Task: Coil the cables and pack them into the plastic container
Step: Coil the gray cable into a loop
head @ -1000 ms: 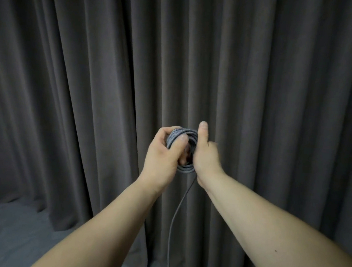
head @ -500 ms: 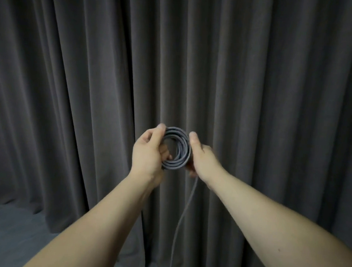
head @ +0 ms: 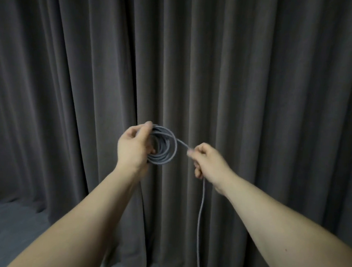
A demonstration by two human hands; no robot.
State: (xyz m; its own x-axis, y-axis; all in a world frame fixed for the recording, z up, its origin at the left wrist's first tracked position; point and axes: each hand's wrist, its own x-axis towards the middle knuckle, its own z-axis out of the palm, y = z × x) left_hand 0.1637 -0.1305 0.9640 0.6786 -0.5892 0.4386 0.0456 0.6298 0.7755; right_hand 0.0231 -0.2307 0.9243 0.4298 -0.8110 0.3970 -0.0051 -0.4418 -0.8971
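The thin grey braided cable (head: 163, 147) is mostly wound: several round loops sit stacked in a neat ring, held up in front of the dark pleated curtain (head: 258, 76). The left hand (head: 133, 146) grips the ring's left side, and the right hand (head: 207, 161) pinches the loose strand just beside it. A long tail hangs towards the grey floor (head: 7, 232). Remaining, judging by this: winding the tail and packing; no plastic container is in view.

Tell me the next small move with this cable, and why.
Probably: the right hand lays its strand around the coil that the left hand holds, since loose cable hangs below, uncoiled.
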